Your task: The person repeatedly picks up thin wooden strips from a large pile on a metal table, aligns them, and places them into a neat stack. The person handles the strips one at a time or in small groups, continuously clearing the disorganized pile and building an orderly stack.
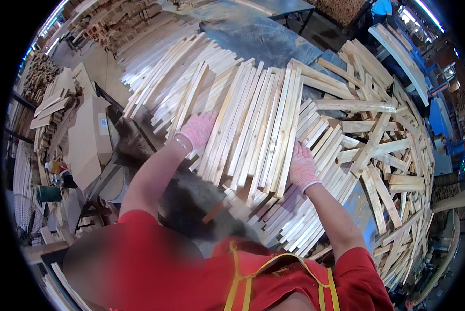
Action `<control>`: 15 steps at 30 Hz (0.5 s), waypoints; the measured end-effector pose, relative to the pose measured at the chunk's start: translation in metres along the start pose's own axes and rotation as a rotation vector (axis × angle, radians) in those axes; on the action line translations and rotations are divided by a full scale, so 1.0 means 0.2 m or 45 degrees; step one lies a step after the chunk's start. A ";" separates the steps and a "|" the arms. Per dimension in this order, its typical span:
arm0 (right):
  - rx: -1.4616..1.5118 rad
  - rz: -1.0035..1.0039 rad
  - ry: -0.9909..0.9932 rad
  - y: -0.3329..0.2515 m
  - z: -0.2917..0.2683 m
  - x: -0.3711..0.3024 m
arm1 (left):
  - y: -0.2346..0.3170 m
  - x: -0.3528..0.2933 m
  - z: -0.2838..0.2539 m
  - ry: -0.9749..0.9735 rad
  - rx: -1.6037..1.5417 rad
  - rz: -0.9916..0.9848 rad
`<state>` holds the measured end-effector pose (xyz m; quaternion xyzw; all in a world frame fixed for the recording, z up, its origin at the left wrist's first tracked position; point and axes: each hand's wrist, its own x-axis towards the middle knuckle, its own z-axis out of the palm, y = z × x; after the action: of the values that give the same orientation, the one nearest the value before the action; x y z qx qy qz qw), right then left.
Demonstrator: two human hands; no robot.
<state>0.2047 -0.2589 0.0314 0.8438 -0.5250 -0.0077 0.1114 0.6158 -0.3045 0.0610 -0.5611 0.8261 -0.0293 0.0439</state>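
Observation:
I hold a wide bundle of pale wooden slats [253,124] between both hands, standing on edge side by side over a table. My left hand [197,129], in a pink knit glove, presses flat against the bundle's left side. On the bundle's right side rests my right hand [301,167], gloved the same way and also pressed flat. More slats [289,217] lie flat beneath the bundle.
A loose heap of crossed slats [382,155] fills the right. Neat rows of slats [165,67] lie at the upper left, with grey metal table surface [263,36] beyond. Cardboard pieces [87,135] and stacked wood sit at the left. A blue machine [439,119] stands at far right.

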 end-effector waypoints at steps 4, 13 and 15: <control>0.256 -0.035 -0.276 0.02 -0.20 0.06 | -0.05 -0.03 0.26 -0.228 -0.065 0.016; 1.701 0.679 -0.699 -0.13 -0.49 0.22 | 0.15 0.16 0.10 -0.198 -1.381 -1.021; 1.865 0.591 -0.645 -0.23 -0.56 0.24 | 0.03 0.23 0.12 -0.244 -1.173 -0.849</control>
<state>0.2809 -0.2617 0.1360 0.5446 -0.5679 0.1707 -0.5931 0.5962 -0.3450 0.0338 -0.7524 0.5245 0.3723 -0.1420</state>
